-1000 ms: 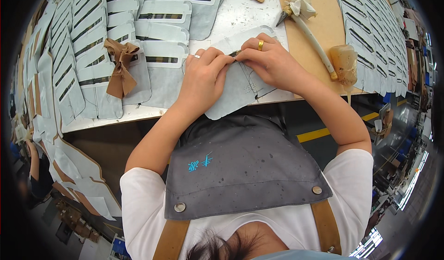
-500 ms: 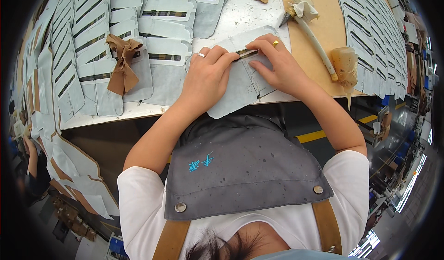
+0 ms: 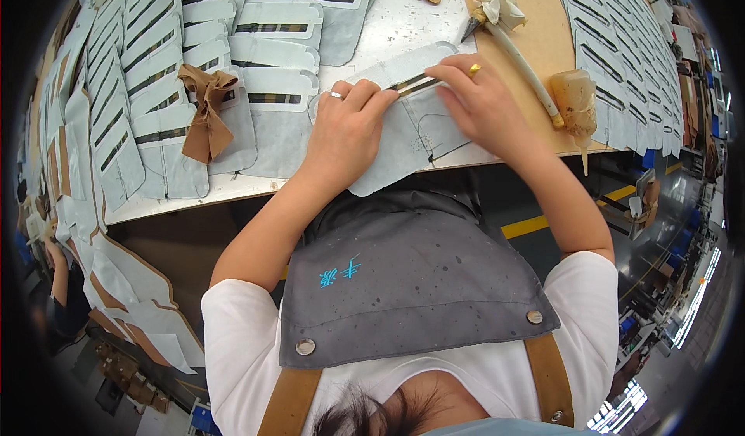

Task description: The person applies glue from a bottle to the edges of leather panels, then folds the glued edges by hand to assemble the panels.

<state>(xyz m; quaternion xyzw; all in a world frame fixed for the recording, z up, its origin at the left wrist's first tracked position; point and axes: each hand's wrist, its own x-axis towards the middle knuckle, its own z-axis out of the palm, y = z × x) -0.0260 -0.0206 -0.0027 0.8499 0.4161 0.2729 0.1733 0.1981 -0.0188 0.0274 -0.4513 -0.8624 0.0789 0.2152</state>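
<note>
A pale grey panel (image 3: 396,153) with a long narrow slot lies in front of me, its near end past the table's edge. Dark striped material shows in the slot (image 3: 417,85). My left hand (image 3: 347,135) rests on the panel, its bent fingers pressed together at the slot's left end. My right hand (image 3: 485,109) is at the slot's right end, fingers stretched out and slightly blurred, holding nothing that I can see. A dark thread curves across the panel below that hand.
Overlapping slotted panels (image 3: 275,56) cover the left side; more panels (image 3: 613,64) lie far right. A knotted brown cloth (image 3: 208,114) sits on the left ones. Right of my hands are a hammer (image 3: 521,64) with a white wrap and a glue bottle (image 3: 574,106). A co-worker's arm (image 3: 58,273) shows far left.
My right hand has drawn back to the right along the slot, its fingers straighter, uncovering more of the slot. The left hand stays in place on the panel.
</note>
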